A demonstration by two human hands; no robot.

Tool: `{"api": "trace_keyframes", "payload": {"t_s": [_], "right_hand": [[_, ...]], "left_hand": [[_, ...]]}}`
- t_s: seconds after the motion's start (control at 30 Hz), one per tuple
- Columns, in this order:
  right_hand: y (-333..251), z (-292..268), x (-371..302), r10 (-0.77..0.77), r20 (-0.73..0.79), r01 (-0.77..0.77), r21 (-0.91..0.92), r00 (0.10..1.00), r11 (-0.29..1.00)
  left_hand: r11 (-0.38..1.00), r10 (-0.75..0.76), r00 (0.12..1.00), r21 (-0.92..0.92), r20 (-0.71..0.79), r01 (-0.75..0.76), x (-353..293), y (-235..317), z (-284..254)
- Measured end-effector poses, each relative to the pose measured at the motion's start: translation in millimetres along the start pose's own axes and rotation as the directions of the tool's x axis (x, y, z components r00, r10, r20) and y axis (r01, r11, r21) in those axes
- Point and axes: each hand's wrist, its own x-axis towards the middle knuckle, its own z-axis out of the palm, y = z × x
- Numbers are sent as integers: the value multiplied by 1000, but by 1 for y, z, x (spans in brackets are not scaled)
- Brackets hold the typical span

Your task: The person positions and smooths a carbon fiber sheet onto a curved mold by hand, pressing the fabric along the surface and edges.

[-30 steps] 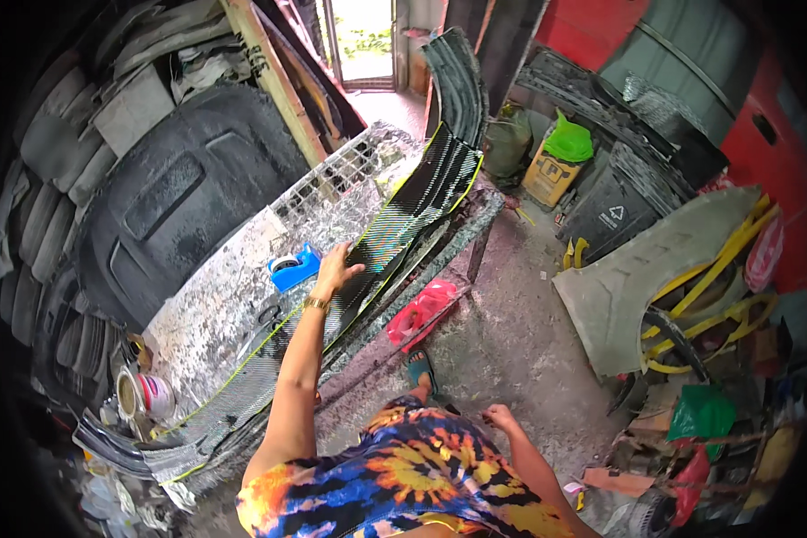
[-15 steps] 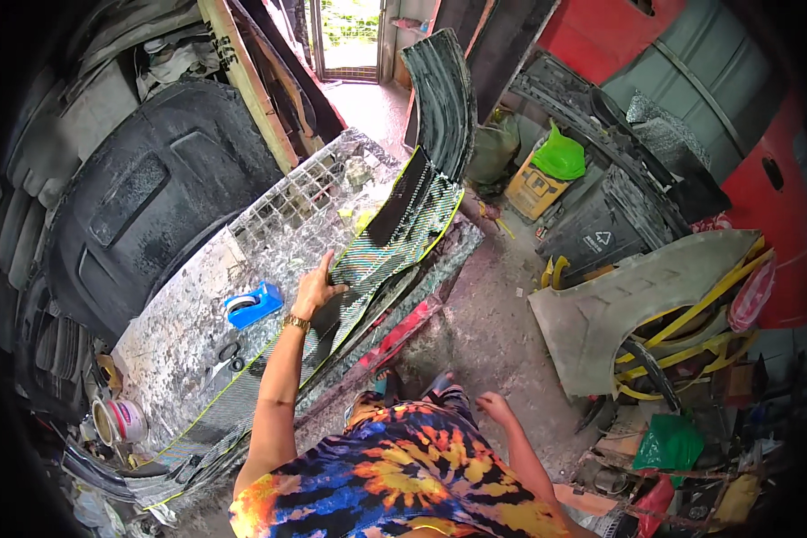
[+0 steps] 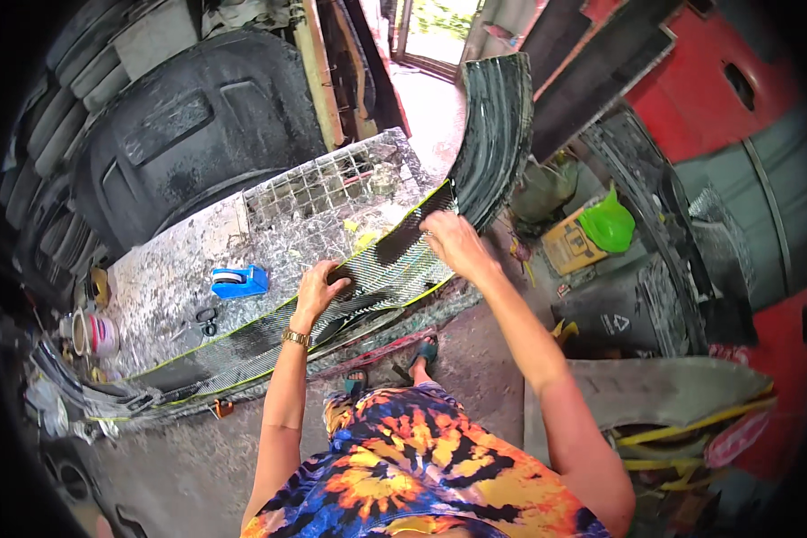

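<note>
A long strip of black, shiny woven carbon-fibre cloth [image 3: 242,354] with yellow edges lies along the table's near side, over a long curved dark part. The part's bare, streaked end [image 3: 498,125] curves up beyond the cloth on the right. My left hand [image 3: 315,294], with a watch on the wrist, rests at the cloth's far edge, thumb and fingers apart. Farther right, my right hand [image 3: 455,246] lies over the cloth near its right end. Its fingers are bent and closed on the cloth; the fingertips are partly hidden.
On the speckled table [image 3: 161,296] are a blue tape dispenser [image 3: 239,282], black-handled scissors [image 3: 207,321] and a white tub [image 3: 99,334]. A wire grid [image 3: 309,193] lies at the back. A black hood [image 3: 197,134] leans behind; a yellow box [image 3: 572,248] and grey fender [image 3: 655,390] stand right.
My right hand has come up from beside my body onto the cloth's right part. The left hand stays on the cloth's far edge. The view has turned.
</note>
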Motion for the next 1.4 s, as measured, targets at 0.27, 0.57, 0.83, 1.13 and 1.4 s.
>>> {"api": "trace_keyframes", "payload": {"t_s": [0.27,0.57,0.83,1.13,1.4], "right_hand": [[66,10,84,-158,348,236,-194,924,952],[117,-71,110,-159,205,182,-97,966,979],[123,-37,103,-251,395,317,-109,883,942],[124,-26,109,-279,453,328,-32,847,944],[122,-26,117,-265,470,248,99,842,964]], "left_hand": [[985,-172,985,-10,-22,172,1,10,11],[968,-250,968,13,-12,251,2,18,9],[921,206,947,377,-246,-103,20,75,19],[961,184,983,209,13,-182,19,141,103],[981,126,992,147,3,-125,25,155,104]]}}
